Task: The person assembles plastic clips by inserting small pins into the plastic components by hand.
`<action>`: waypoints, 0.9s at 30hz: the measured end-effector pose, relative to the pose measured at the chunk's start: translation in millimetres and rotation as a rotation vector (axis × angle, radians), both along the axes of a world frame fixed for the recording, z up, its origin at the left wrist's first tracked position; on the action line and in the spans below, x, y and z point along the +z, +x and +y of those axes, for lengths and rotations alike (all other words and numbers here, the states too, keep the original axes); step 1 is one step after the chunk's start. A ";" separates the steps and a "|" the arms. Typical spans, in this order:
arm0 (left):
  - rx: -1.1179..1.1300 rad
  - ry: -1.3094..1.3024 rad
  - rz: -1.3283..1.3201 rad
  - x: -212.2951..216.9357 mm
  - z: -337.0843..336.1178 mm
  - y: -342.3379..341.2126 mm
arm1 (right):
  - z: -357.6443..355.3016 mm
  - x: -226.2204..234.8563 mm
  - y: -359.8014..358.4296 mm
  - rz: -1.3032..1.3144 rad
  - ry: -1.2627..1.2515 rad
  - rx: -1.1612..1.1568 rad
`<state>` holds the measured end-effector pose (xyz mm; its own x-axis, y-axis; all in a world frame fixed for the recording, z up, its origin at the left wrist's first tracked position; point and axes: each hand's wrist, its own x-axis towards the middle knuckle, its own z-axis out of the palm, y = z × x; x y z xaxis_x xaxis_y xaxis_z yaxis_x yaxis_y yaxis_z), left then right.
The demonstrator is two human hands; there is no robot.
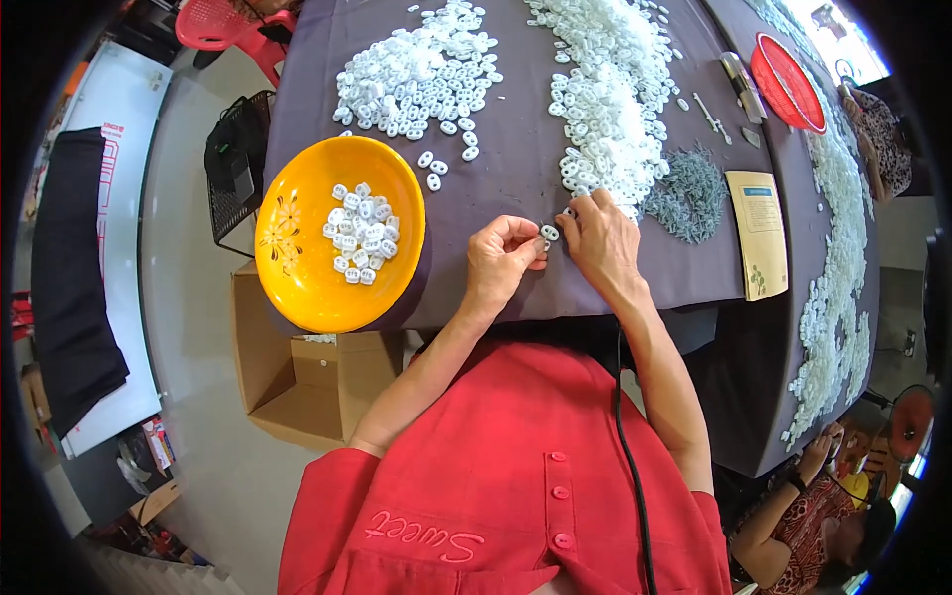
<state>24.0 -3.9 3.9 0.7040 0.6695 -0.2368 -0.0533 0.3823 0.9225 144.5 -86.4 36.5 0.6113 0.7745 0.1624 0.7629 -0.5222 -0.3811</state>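
Near the table's front edge, my left hand (499, 262) is closed, with thumb and forefinger pinching a small white oval plastic piece with two holes (548, 232). Just to its right, my right hand (607, 240) has its fingers bent down at the near end of a long pile of the same white pieces (615, 114). Another such piece shows at its fingertips, partly covered by them. A yellow bowl (297, 297) with a flower print stands to the left, holding several white pieces (363, 234) with dark marks on their faces.
A second heap of white pieces (412, 84) lies at far left. Right of my hands are small grey-green parts (686, 198), a yellow booklet (757, 235) and a red basket (788, 83). A cardboard box (297, 397) stands below the bowl. Another person (808, 521) sits at lower right.
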 end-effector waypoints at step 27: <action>-0.011 0.032 0.017 0.7 -1.3 -2.2 | -26.5 -17.5 -12.1 1.277 0.512 0.081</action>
